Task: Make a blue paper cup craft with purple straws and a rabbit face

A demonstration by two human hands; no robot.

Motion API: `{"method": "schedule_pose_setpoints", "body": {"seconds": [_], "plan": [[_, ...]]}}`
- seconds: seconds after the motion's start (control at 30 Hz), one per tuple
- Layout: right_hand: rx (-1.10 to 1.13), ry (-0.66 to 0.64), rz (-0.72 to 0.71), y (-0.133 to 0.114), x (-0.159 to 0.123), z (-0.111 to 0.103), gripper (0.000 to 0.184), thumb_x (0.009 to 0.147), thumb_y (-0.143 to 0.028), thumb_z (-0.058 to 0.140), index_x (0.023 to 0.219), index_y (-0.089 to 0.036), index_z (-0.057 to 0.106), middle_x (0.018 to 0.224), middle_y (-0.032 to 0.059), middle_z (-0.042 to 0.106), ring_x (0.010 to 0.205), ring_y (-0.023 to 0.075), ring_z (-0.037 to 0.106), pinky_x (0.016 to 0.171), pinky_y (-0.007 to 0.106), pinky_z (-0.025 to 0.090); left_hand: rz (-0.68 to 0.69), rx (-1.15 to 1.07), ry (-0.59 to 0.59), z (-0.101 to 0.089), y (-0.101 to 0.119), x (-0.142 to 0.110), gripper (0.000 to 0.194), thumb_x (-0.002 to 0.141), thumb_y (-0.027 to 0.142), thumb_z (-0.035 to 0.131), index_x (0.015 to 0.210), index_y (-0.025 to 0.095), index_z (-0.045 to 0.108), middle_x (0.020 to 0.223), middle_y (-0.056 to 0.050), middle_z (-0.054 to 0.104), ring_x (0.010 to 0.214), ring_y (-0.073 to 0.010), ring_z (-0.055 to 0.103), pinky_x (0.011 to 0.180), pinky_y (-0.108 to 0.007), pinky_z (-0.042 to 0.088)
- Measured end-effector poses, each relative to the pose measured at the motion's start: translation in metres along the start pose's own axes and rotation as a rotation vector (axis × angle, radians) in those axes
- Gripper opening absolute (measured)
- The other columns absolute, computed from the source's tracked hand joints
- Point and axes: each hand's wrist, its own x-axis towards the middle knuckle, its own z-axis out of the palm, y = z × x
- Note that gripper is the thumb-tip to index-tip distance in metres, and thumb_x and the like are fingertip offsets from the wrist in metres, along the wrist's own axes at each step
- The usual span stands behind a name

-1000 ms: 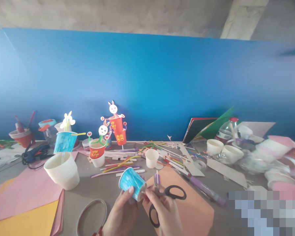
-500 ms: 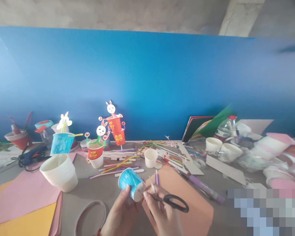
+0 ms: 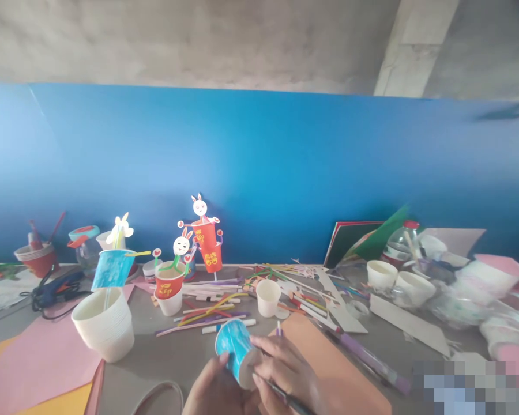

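My left hand [image 3: 216, 386] is closed around a blue-painted paper cup [image 3: 234, 349], tipped on its side with its pale base toward my right hand. In my right hand [image 3: 288, 372] is a pair of scissors [image 3: 292, 400], its dark handle slanting down to the bottom edge of the view. Right-hand fingertips touch the cup near its base. The scissors' tips are hidden, so I cannot tell whether they pierce the base. Beyond the cup lie colored straws and pens, and a small white cup [image 3: 268, 298] stands upright.
At left are stacked white cups [image 3: 104, 328], with a blue cup figure [image 3: 113, 268] above them, and pink paper [image 3: 38, 363]. Rabbit-faced red cup figures [image 3: 211, 257] stand behind. Orange paper [image 3: 328, 363] lies at right, near white cups [image 3: 381, 275] and a plastic bottle [image 3: 404, 242].
The camera has tilted up, so the table sits lower in view. My right hand has turned the scissors; their looped handle now shows only as a thin dark shape. Both hands keep their holds.
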Motion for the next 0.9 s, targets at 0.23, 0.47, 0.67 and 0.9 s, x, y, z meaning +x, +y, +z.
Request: {"method": "schedule_pose_setpoints", "body": {"seconds": [0.23, 0.47, 0.67, 0.9], "plan": [[-0.015, -0.023, 0.001, -0.006, 0.000, 0.003, 0.018, 0.086, -0.012, 0.063, 0.086, -0.029, 0.069, 0.115, 0.0037, 0.076, 0.100, 0.0237, 0.070, 0.089, 0.035, 0.058, 0.011, 0.057, 0.086, 0.014, 0.002, -0.003, 0.026, 0.086, 0.037, 0.075, 0.098, 0.014, 0.076, 0.098, -0.008, 0.079, 0.095, -0.0231, 0.073, 0.086, -0.030, 0.054], [0.020, 0.025, 0.127, -0.021, 0.003, -0.002, 0.018, 0.091, -0.015, 0.058, 0.080, -0.026, 0.067, 0.112, 0.0054, 0.073, 0.100, 0.0240, 0.067, 0.091, 0.037, 0.055, 0.105, 0.096, 0.057, 0.021, 0.002, -0.007, 0.022, 0.086, 0.033, 0.075, 0.098, 0.015, 0.077, 0.097, -0.007, 0.081, 0.091, -0.0215, 0.074, 0.083, -0.029, 0.055], [0.169, 0.173, 0.217, -0.023, -0.006, 0.014, 0.019, 0.096, -0.021, 0.057, 0.082, -0.025, 0.069, 0.106, 0.0074, 0.074, 0.097, 0.0228, 0.069, 0.087, 0.033, 0.058, 0.159, 0.141, 0.090, 0.021, -0.003, -0.006, 0.030, 0.081, 0.035, 0.080, 0.102, 0.015, 0.076, 0.105, -0.009, 0.080, 0.109, -0.0297, 0.069, 0.100, -0.038, 0.048], [0.346, 0.263, 0.514, -0.029, -0.018, 0.025, 0.027, 0.094, -0.041, 0.063, 0.078, -0.022, 0.073, 0.113, 0.0124, 0.074, 0.110, 0.0287, 0.069, 0.085, 0.032, 0.062, 0.222, 0.108, 0.169, 0.020, -0.007, -0.006, 0.029, 0.074, 0.032, 0.086, 0.097, 0.017, 0.076, 0.101, -0.007, 0.081, 0.108, -0.0299, 0.070, 0.105, -0.041, 0.045]]}}
